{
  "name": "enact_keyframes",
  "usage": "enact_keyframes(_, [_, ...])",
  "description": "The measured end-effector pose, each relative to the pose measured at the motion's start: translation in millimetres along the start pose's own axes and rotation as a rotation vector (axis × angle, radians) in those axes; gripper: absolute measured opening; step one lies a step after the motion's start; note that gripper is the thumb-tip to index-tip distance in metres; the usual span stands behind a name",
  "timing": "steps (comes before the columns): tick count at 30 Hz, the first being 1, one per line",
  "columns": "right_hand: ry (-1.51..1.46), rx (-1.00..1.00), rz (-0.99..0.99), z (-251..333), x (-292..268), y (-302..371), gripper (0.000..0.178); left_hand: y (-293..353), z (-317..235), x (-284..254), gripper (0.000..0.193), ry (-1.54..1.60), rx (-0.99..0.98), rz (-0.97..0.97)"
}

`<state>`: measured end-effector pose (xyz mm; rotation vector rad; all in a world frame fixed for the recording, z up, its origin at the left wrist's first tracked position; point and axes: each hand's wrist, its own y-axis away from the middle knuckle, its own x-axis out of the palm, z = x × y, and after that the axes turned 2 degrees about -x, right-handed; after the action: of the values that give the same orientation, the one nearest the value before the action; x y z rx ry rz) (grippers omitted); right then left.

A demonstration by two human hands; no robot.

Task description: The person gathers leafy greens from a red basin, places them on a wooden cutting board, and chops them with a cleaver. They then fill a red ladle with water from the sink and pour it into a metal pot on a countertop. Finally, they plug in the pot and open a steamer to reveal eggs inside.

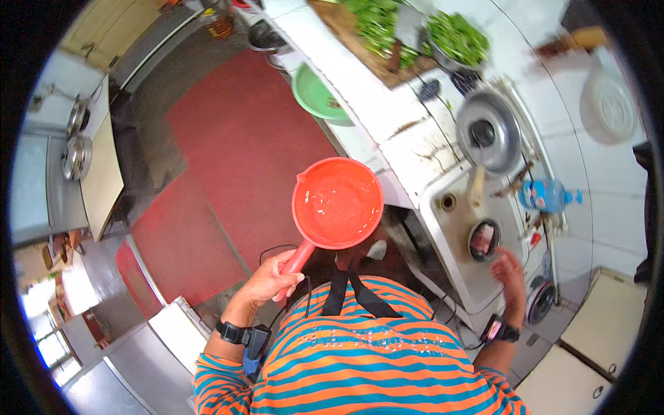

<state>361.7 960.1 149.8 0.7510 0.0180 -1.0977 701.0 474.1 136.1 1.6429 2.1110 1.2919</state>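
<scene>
My left hand is closed around the handle of a red plastic water dipper. Clear water fills its bowl, which hangs in front of my striped shirt, over the floor. My right hand is raised by the near right side of the white sink, blurred by motion, so its fingers are hard to read. Close to its fingertips, a small dark-rimmed bowl in the sink holds a pinkish piece, perhaps meat.
A large metal basin stands at the sink's far end, near a blue bottle. Farther off, chopped greens lie on a wooden board beside a bowl of greens. A green basin sits below the counter edge.
</scene>
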Motion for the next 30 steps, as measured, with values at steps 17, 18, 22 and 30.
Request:
enact_keyframes(17, [0.271, -0.067, 0.873, 274, 482, -117, 0.026, 48, -51, -282, 0.029, 0.544, 0.365, -0.607])
enact_keyframes(18, [0.282, -0.129, 0.900, 287, 512, -134, 0.025, 52, -57, -301, 0.030, 0.584, 0.400, -0.622])
enact_keyframes(22, [0.383, -0.316, 0.924, 357, 637, -193, 0.023, 73, -101, -366, 0.025, 0.696, 0.445, -0.769])
enact_keyframes(30, [0.735, -0.741, 1.091, 546, 881, -240, 0.027, 110, -206, -523, 0.023, 0.877, 0.504, -1.012])
